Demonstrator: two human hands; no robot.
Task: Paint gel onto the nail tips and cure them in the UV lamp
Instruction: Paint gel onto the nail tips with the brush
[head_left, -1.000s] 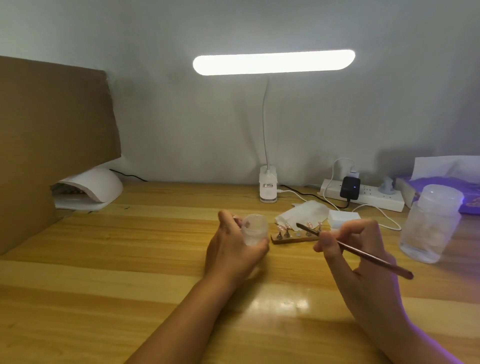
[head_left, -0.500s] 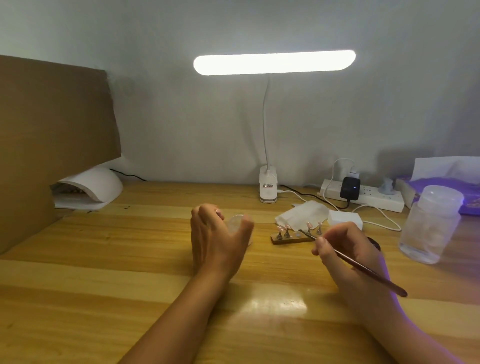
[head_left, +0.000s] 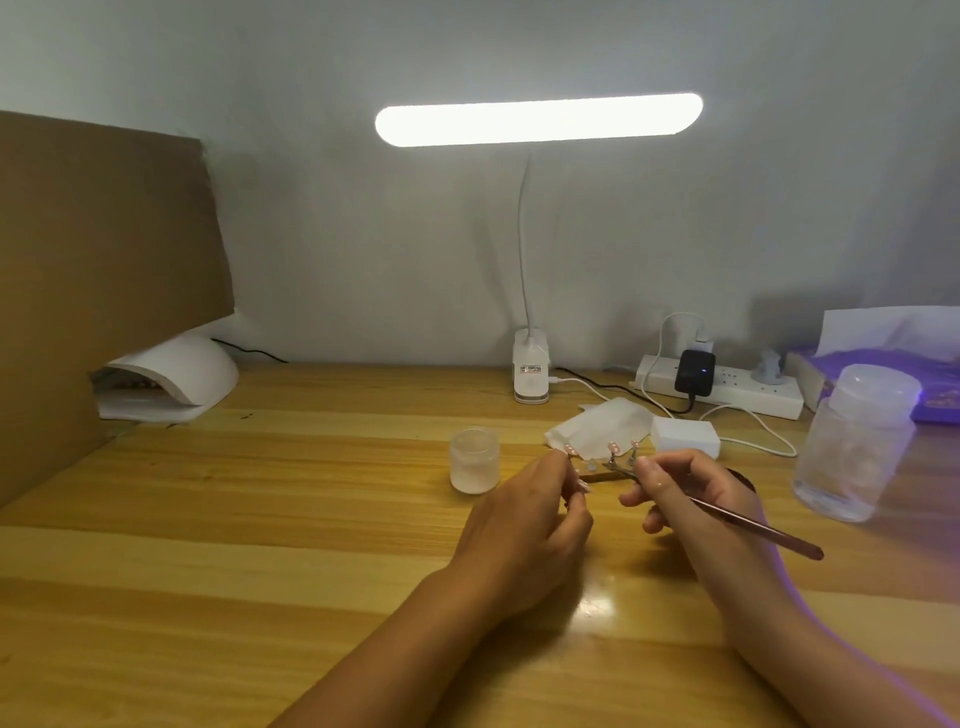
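Note:
A small frosted gel jar (head_left: 474, 460) stands on the wooden table, just left of my hands. My left hand (head_left: 524, 525) has its fingers curled at the left end of the wooden nail tip holder (head_left: 597, 476) and seems to pinch it. Pink nail tips (head_left: 613, 446) stand up on small clips along the holder. My right hand (head_left: 691, 499) holds a thin brush (head_left: 758, 531) like a pen, its tip down at the holder's right part. The white UV lamp (head_left: 176, 371) sits at the far left, apart from both hands.
A brown cardboard sheet (head_left: 93, 270) stands on the left by the lamp. A desk lamp base (head_left: 531, 374), a power strip (head_left: 737, 387), a white tissue (head_left: 602, 428), a white block (head_left: 684, 436) and a clear plastic bottle (head_left: 857, 447) lie behind and right of my hands.
My left hand has set the gel jar down on the table, let it go and moved right to the holder. My right hand has lowered the brush to the nail tips.

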